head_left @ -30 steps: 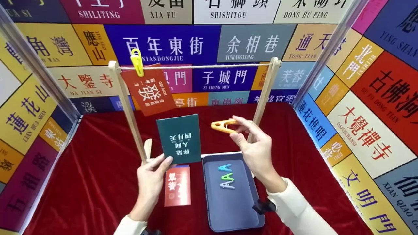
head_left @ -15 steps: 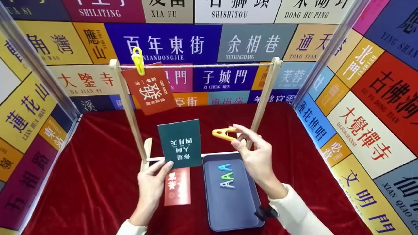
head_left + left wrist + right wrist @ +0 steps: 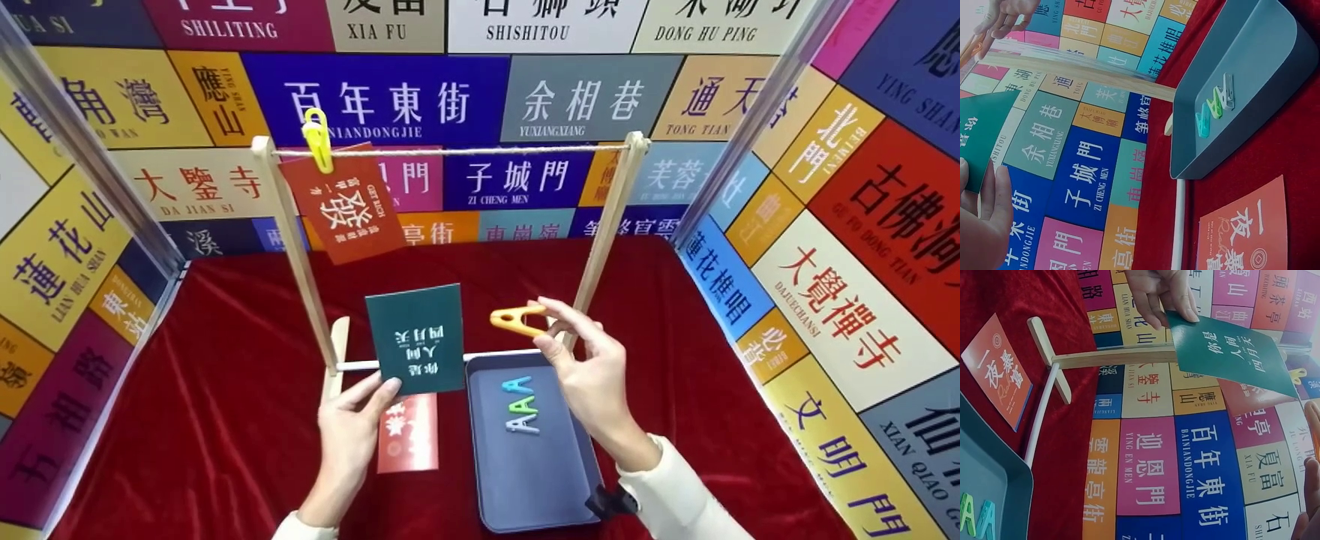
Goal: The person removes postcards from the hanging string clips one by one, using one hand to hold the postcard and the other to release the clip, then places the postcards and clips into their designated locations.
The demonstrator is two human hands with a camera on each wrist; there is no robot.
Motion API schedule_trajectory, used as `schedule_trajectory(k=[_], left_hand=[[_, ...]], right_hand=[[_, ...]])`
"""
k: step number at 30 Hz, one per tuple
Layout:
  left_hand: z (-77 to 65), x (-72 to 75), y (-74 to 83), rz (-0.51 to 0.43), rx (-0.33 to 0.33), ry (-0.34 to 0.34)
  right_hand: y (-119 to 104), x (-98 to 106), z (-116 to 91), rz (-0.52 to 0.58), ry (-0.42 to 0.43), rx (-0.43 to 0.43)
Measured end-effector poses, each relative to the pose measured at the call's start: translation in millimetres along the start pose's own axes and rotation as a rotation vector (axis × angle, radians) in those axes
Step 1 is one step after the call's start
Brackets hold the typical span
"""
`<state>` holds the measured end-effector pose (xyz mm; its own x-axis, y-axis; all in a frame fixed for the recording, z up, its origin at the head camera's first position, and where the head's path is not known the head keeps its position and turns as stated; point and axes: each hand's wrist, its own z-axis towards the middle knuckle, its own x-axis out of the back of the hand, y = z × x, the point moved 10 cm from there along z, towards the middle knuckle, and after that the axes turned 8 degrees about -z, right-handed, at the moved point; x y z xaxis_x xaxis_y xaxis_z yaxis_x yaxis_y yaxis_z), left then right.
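Note:
My left hand [image 3: 350, 427] pinches a dark green card [image 3: 417, 341] with white characters by its lower left corner, thumb in front. Over the tray's far end, my right hand [image 3: 589, 367] holds an orange clothespin [image 3: 519, 320] between thumb and fingers, its tip pointing left towards the card. In the right wrist view the green card [image 3: 1230, 354] shows whole, while the right hand is cut off at the edge. A red card [image 3: 346, 204] hangs tilted from the string [image 3: 465, 152], held by a yellow clothespin [image 3: 316, 142].
A wooden frame [image 3: 304, 262] carries the string between two posts. The dark blue-grey tray [image 3: 536, 480] holds blue, green and grey clothespins [image 3: 523, 406]. Another red card [image 3: 409, 442] lies on the red cloth [image 3: 202, 390] left of the tray. Patterned panels [image 3: 375, 97] surround the table.
Both hands have come down a little, the left with the green card and the right with the orange clothespin. The hanging red card and the tray stay where they were.

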<state>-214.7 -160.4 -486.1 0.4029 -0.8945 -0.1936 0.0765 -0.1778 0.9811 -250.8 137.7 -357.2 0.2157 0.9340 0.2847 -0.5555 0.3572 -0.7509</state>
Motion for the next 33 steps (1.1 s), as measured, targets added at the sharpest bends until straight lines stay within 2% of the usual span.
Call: schedule_trajectory(k=[9,15,22,29,33], left_hand=[[-3.0,4.9,-9.8,-0.01,0.021,0.006],[-6.1,5.4,-12.8,0.003,0.003,0.02],[-16.7,0.2,-30.5,-0.04,0.05,-0.008],[-22.4,1.7,-38.3,-0.038,0.062,-0.004],[-24.3,4.2,-41.3,-0.041,0.077,0.009]], right_hand=[[1,0,-11,-0.009,0.005,0.055],[7,-2,-16,-0.015,-0.001,0.042],[13,-1,-25,-0.035,0.002,0.053],[19,0,-32,-0.038,0.015,0.036],[17,0,-34,-0.046,0.026,0.063]])
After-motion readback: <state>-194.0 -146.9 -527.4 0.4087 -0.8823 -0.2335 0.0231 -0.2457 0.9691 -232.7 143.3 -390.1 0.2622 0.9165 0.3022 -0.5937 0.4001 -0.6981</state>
